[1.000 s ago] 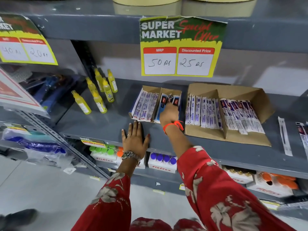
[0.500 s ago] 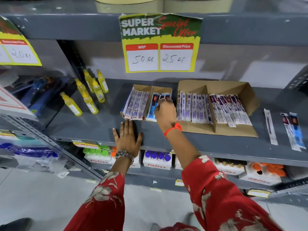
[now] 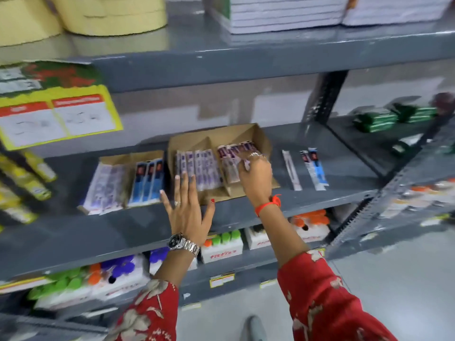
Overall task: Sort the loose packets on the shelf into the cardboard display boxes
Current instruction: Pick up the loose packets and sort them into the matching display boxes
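Right hand (image 3: 256, 177) has shifted from the small box over to the large box (image 3: 261, 139), and the view has swung right so the price sign (image 3: 56, 112) now sits at the left edge. That hand rests curled over the purple packets (image 3: 229, 163) in the large box's right compartment, fingers on them; whether it grips one cannot be told through the blur. Left hand (image 3: 188, 207) is flat and spread, holding nothing, fingertips at the front edge of the large box's left compartment, palm over the grey shelf (image 3: 320, 193). Small box (image 3: 123, 159) stands just left of the large one, with pale purple packets in its left half and blue packets (image 3: 147, 183) in its right. Three loose packets (image 3: 305, 169) lie on the shelf to the right of the large box, one white and two with blue, apart from both hands.
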Demonstrator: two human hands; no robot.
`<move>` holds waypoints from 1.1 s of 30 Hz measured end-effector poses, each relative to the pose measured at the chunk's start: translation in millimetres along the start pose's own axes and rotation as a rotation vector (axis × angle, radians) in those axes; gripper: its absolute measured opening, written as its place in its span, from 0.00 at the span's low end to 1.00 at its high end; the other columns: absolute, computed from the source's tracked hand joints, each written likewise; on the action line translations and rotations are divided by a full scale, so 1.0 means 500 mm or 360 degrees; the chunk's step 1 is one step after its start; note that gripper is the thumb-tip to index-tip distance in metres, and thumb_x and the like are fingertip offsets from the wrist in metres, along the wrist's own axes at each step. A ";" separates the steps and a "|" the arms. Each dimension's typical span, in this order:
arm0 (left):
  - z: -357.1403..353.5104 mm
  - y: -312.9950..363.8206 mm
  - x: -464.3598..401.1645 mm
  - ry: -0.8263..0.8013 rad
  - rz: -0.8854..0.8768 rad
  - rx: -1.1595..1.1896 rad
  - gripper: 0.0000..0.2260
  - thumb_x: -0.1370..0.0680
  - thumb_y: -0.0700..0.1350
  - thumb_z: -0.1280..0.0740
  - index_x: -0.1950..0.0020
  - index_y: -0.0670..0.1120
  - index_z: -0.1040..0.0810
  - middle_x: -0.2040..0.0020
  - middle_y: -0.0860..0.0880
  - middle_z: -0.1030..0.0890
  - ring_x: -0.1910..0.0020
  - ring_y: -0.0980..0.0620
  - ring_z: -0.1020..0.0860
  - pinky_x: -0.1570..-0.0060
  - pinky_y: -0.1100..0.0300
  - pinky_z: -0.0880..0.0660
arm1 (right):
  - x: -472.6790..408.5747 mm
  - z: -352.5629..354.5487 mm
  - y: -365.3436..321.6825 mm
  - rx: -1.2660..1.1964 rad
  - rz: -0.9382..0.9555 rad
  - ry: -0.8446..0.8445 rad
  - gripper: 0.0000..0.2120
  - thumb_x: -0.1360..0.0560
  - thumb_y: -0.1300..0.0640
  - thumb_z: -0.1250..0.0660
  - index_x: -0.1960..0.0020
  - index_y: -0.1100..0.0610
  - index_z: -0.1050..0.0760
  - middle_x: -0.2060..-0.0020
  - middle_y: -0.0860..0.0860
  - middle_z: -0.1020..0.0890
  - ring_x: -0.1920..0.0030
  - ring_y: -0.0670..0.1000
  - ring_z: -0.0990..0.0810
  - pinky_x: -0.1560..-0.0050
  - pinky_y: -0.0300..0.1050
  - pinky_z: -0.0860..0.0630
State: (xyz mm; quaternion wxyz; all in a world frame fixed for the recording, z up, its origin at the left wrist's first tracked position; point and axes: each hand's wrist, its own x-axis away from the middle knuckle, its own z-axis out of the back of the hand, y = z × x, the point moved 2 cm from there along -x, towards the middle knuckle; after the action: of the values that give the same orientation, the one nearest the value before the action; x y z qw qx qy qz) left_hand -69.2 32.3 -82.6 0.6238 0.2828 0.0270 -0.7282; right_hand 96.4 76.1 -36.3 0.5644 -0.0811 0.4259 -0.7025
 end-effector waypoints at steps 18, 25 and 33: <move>-0.176 0.186 -0.021 -0.0445 -0.0369 -0.0218 0.30 0.26 0.58 0.49 0.30 0.41 0.38 0.29 0.41 0.35 0.29 0.43 0.40 0.34 0.41 0.67 | -0.081 0.130 0.344 0.0713 -0.0824 0.0001 0.13 0.24 0.63 0.37 0.42 0.67 0.26 0.42 0.62 0.24 0.38 0.62 0.29 0.45 0.54 0.25; -0.211 0.182 -0.019 -0.0505 -0.0380 -0.0210 0.32 0.26 0.60 0.52 0.29 0.41 0.40 0.29 0.41 0.36 0.29 0.44 0.41 0.32 0.46 0.65 | -0.099 0.129 0.365 0.0621 -0.0941 0.0075 0.14 0.23 0.61 0.38 0.42 0.68 0.26 0.40 0.64 0.26 0.38 0.63 0.29 0.43 0.55 0.26; -0.223 0.176 -0.015 -0.0515 -0.0377 -0.0181 0.33 0.26 0.61 0.56 0.27 0.42 0.45 0.26 0.43 0.42 0.27 0.45 0.46 0.29 0.45 0.56 | -0.119 0.145 0.384 0.0359 -0.1182 0.0126 0.14 0.27 0.61 0.35 0.44 0.67 0.26 0.40 0.65 0.24 0.38 0.63 0.28 0.44 0.49 0.28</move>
State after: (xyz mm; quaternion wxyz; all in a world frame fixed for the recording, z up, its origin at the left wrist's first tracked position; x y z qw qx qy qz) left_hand 54.5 63.4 -145.3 0.5449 0.1215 0.0005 -0.8296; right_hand 299.2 90.6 -101.7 0.2601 -0.1400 0.3091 -0.9040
